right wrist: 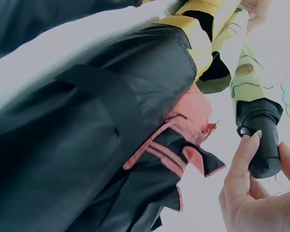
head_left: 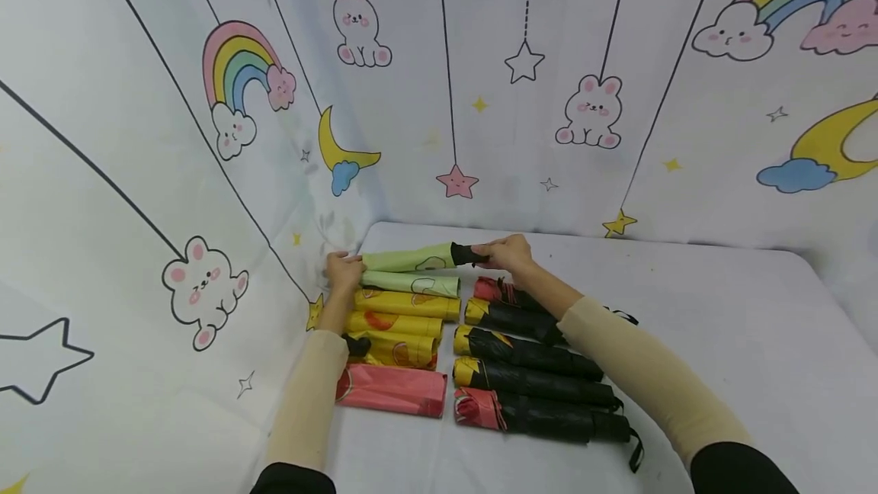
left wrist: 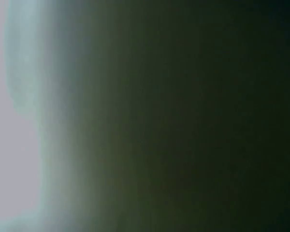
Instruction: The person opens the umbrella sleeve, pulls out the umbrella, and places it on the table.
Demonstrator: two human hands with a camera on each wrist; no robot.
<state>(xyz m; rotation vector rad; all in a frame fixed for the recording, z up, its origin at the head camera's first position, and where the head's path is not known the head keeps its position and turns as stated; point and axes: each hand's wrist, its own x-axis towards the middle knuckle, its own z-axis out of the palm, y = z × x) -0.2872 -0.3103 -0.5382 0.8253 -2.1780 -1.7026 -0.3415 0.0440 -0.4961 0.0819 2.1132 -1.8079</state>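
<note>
At the far end of the two rows, my right hand (head_left: 506, 252) pinches the black handle (right wrist: 266, 150) of a light green folding umbrella (head_left: 406, 258). Its handle end points right, and the thumb and fingers sit around it in the right wrist view. My left hand (head_left: 344, 271) grips the same umbrella by its left end. A second light green roll (head_left: 411, 283) lies just in front of it. The left wrist view is only a dark blur, hiding the left fingers from that side.
Several yellow rolls (head_left: 408, 303) and a red one (head_left: 394, 390) form the left row. The right row holds black folded umbrellas (head_left: 542, 414) with red or yellow ends. A white patterned cloth wall (head_left: 411, 120) rises behind and along the left of the white table (head_left: 727, 311).
</note>
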